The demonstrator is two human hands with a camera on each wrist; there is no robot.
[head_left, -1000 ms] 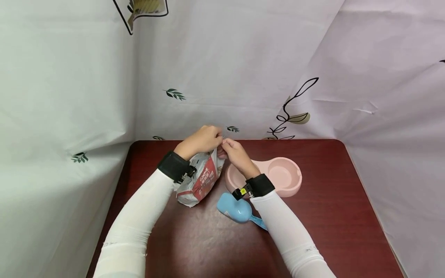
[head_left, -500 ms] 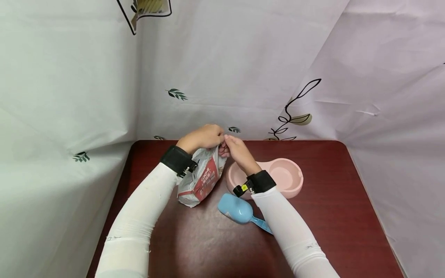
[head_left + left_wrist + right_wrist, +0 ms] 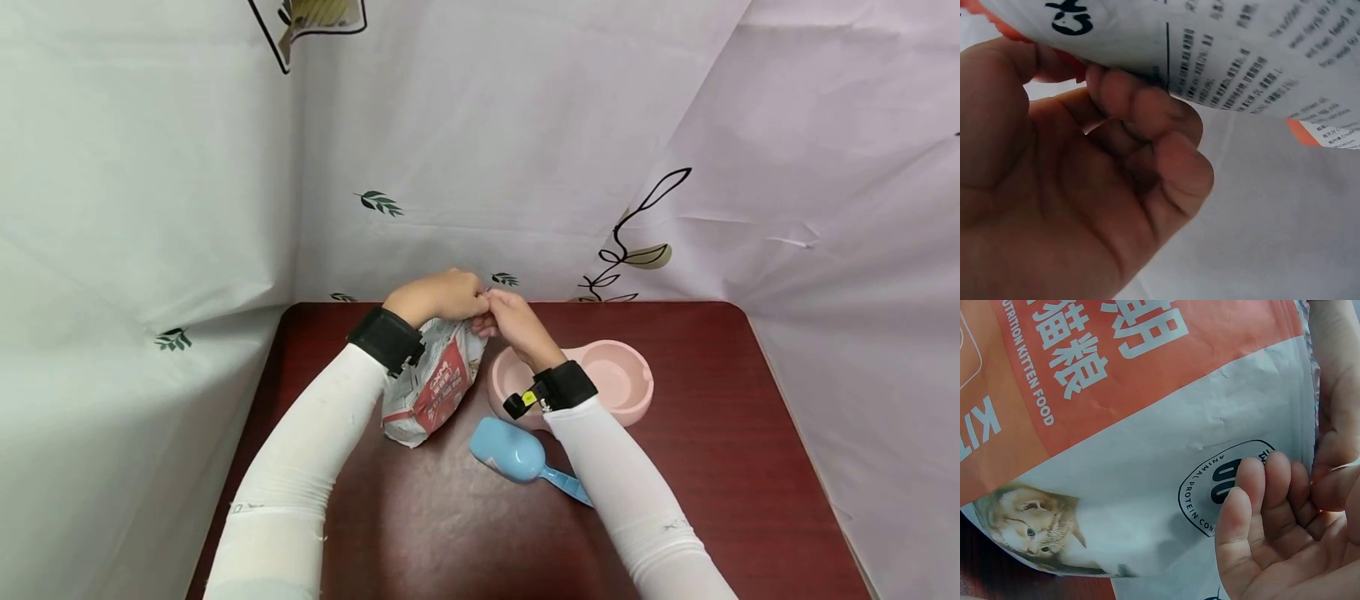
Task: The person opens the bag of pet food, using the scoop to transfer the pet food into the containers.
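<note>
A white and red-orange kitten food bag stands tilted on the table, its top pulled up between both hands. My left hand pinches the bag's upper edge; in the left wrist view its fingers curl beneath the printed panel. My right hand meets it at the same edge and pinches the rim. In the right wrist view, the right hand's other fingers lie loosely curled against the bag's front, which shows a cat picture. The exact pinch point is partly hidden behind the fingers.
A pink double bowl sits right of the bag, partly behind the right wrist. In front of it lies a blue scoop, its handle running toward the right sleeve. The dark red table meets a white cloth wall at the back.
Both hands have shifted slightly up and to the right along the bag's top edge, staying together. The bag, bowl and scoop keep nearly the same places.
</note>
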